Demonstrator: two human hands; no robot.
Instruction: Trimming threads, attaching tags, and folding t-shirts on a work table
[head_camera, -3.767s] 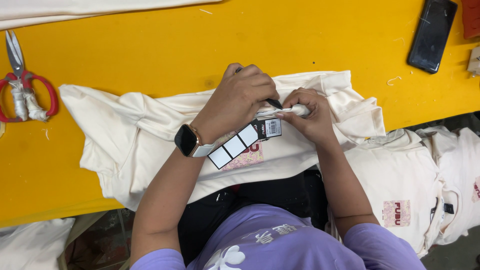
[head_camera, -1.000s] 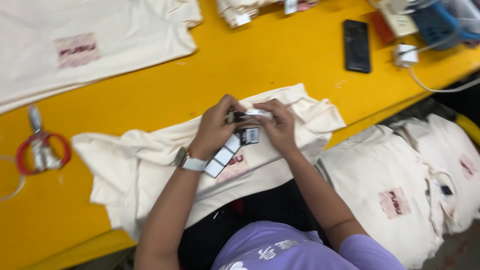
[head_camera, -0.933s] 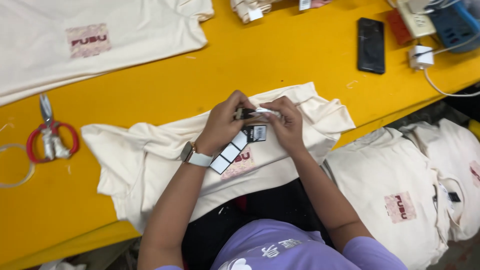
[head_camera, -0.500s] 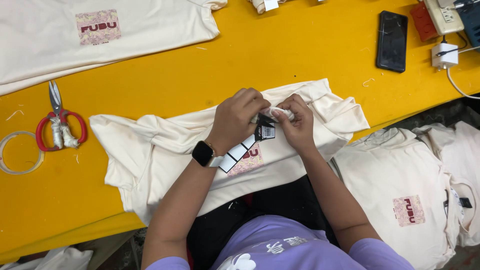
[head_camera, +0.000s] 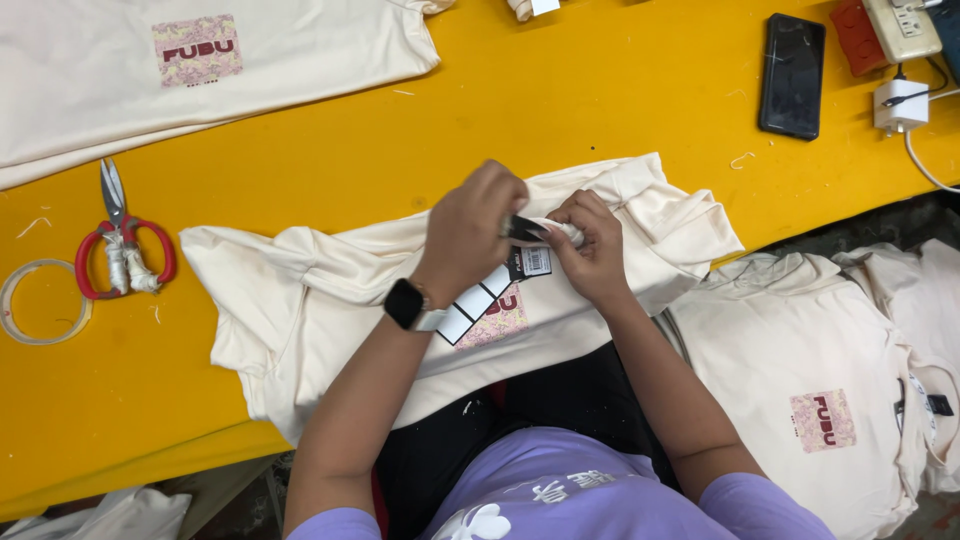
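Both grips are closed tight. Our left hand (head_camera: 470, 225) pinches a small dark tool (head_camera: 522, 228), and our right hand (head_camera: 590, 245) bunches a fold of the cream shirt (head_camera: 330, 290) against its tip. We cannot tell exactly what the tool is; only a short black end shows between the fingers.

A hang tag (head_camera: 530, 262) with black and white panels hangs just below the pinch, touching the shirt near its pink chest print. We judge the tag is at the point of being fixed on, not yet released.

The shirt lies crumpled across the yellow table (head_camera: 560, 110), directly under both hands, its hem falling off the near edge. A stack of similar shirts (head_camera: 810, 370) sits to our right, another shirt (head_camera: 200, 70) lies flat at the far left. Red-handled scissors (head_camera: 120, 250) and a tape roll (head_camera: 40, 300) lie well apart to the left; a phone (head_camera: 792, 75) lies far right.
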